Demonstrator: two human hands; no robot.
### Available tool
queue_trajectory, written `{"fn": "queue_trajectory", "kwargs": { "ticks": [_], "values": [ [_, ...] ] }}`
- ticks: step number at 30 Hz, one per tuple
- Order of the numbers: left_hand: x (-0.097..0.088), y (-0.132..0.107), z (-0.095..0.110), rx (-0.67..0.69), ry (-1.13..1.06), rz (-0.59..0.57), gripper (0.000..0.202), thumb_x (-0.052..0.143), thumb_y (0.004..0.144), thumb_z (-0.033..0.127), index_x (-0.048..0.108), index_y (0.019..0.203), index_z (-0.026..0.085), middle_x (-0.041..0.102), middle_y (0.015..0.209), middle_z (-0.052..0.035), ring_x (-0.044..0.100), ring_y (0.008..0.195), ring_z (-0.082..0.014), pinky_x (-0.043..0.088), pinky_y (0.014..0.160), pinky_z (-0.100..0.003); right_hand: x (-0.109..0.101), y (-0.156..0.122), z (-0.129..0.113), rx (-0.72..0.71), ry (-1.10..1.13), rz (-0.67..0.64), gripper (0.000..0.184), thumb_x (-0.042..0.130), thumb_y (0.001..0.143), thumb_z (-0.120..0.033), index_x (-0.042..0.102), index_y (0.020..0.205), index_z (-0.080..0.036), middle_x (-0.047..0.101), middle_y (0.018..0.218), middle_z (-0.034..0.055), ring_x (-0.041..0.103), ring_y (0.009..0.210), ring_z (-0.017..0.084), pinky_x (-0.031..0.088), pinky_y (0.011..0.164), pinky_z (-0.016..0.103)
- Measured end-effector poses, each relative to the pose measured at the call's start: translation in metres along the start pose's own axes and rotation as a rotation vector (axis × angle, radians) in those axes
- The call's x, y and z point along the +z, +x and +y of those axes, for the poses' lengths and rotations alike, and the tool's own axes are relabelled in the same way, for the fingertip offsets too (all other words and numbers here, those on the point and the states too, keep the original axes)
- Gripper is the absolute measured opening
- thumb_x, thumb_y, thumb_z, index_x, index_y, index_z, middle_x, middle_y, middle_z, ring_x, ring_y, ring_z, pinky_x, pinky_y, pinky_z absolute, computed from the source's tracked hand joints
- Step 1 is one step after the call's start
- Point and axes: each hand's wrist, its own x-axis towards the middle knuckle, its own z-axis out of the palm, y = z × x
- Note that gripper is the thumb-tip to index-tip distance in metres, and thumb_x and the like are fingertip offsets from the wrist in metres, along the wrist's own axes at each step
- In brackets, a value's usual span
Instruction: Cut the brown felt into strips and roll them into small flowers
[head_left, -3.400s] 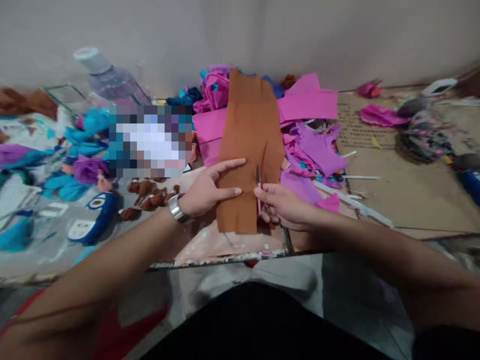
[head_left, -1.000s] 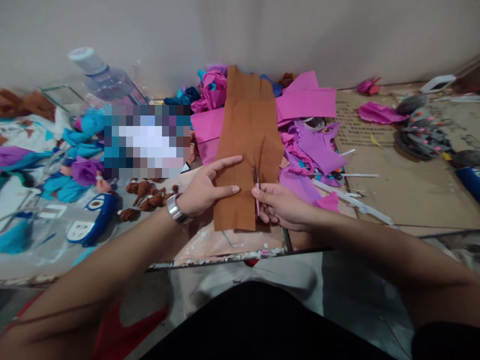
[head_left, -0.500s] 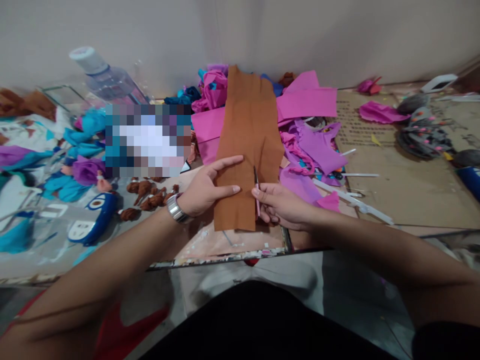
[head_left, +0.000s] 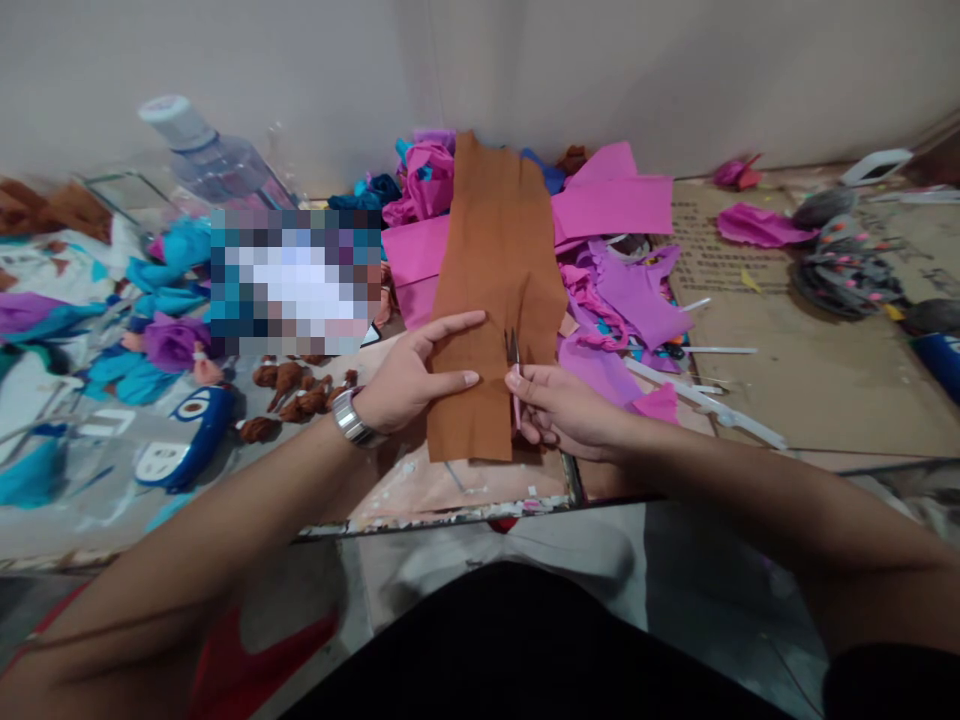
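Observation:
A long strip of brown crepe paper (head_left: 491,250) lies up and down the middle of the table. My left hand (head_left: 412,375) rests on its left part, thumb and index finger stretched apart across the sheet. In my right hand (head_left: 559,405) are small scissors (head_left: 516,385) with pink handles, held at the paper's lower right, where a slit runs up from the near edge. The scissor blades point away from me and stand slightly apart. Behind and beside the brown paper lie pink paper strips (head_left: 615,205) and purple paper pieces (head_left: 637,295).
At the left are a clear bottle (head_left: 225,165) with a white cap, a blue pouch (head_left: 191,435), blue and purple paper, and several twisted brown pieces (head_left: 300,390). Cardboard (head_left: 810,370) covers the right side, holding a dark pincushion-like bundle (head_left: 851,265) and white sticks (head_left: 724,350).
The scissor blades have parted from a nearly closed position. Both hands and the brown paper stay almost where they were.

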Motion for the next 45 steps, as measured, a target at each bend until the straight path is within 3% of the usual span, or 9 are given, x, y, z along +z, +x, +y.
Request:
{"fn": "queue_trajectory", "kwargs": {
  "ticks": [12,19,26,31,37,41,45],
  "values": [
    [-0.0006,-0.0020,0.0003,-0.022,-0.033,-0.020,0.080,0.094,0.075,0.036,0.064,0.149,0.026,0.054,0.163,-0.0110,0.056,0.147,-0.0331,0.052,0.121,-0.048,0.0002,0.0002,-0.0007,0.015,-0.002,-0.013,0.048,0.079,0.089,-0.061,0.053,0.085,-0.020,0.069,0.063,-0.0019,0.053,0.043,0.005,0.024,0.035,0.016],
    [-0.0017,-0.0001,0.0023,0.028,0.061,-0.048,0.078,0.095,0.074,0.036,0.066,0.146,0.024,0.058,0.159,-0.0112,0.050,0.153,-0.0313,0.043,0.128,-0.046,-0.0017,0.0039,-0.0008,-0.031,0.013,0.011,0.050,0.080,0.088,-0.062,0.052,0.083,-0.020,0.070,0.060,-0.0013,0.053,0.040,0.006,0.022,0.034,0.015],
    [0.0017,-0.0007,0.0022,0.019,0.082,0.101,0.046,0.080,0.090,0.045,0.075,0.129,0.021,0.071,0.143,-0.0106,0.065,0.135,-0.0273,0.050,0.120,-0.044,-0.0024,0.0064,0.0012,-0.047,0.015,0.042,0.049,0.078,0.089,-0.063,0.054,0.085,-0.021,0.071,0.061,-0.0004,0.054,0.040,0.006,0.027,0.033,0.015],
    [0.0024,0.0012,-0.0026,0.022,0.162,0.179,0.042,0.086,0.084,0.046,0.077,0.115,0.019,0.078,0.124,-0.0099,0.073,0.117,-0.0263,0.056,0.110,-0.043,-0.0007,0.0047,-0.0006,-0.042,-0.024,0.017,0.048,0.078,0.090,-0.061,0.056,0.083,-0.020,0.073,0.062,0.0012,0.058,0.044,0.007,0.032,0.036,0.014],
    [0.0003,0.0028,-0.0006,0.088,0.220,0.090,0.053,0.089,0.080,0.037,0.074,0.128,0.021,0.074,0.136,-0.0086,0.068,0.129,-0.0261,0.050,0.119,-0.043,0.0008,0.0038,-0.0004,-0.015,-0.025,-0.031,0.045,0.079,0.090,-0.058,0.058,0.086,-0.019,0.074,0.063,0.0028,0.061,0.046,0.008,0.037,0.037,0.013],
    [0.0023,0.0004,0.0051,-0.017,0.149,0.013,0.054,0.088,0.081,0.039,0.075,0.130,0.020,0.076,0.134,-0.0106,0.073,0.121,-0.0286,0.059,0.107,-0.045,-0.0001,0.0036,0.0017,-0.013,-0.025,-0.049,0.039,0.078,0.092,-0.054,0.059,0.091,-0.019,0.074,0.062,0.0016,0.061,0.044,0.009,0.042,0.038,0.015],
    [0.0023,-0.0001,0.0059,-0.006,0.199,0.014,0.059,0.089,0.080,0.041,0.075,0.133,0.019,0.074,0.138,-0.0116,0.070,0.128,-0.0304,0.053,0.117,-0.048,-0.0008,0.0027,0.0026,-0.011,-0.018,-0.078,0.037,0.078,0.093,-0.051,0.060,0.092,-0.018,0.075,0.063,0.0018,0.065,0.047,0.010,0.050,0.045,0.017]
  ]
}}
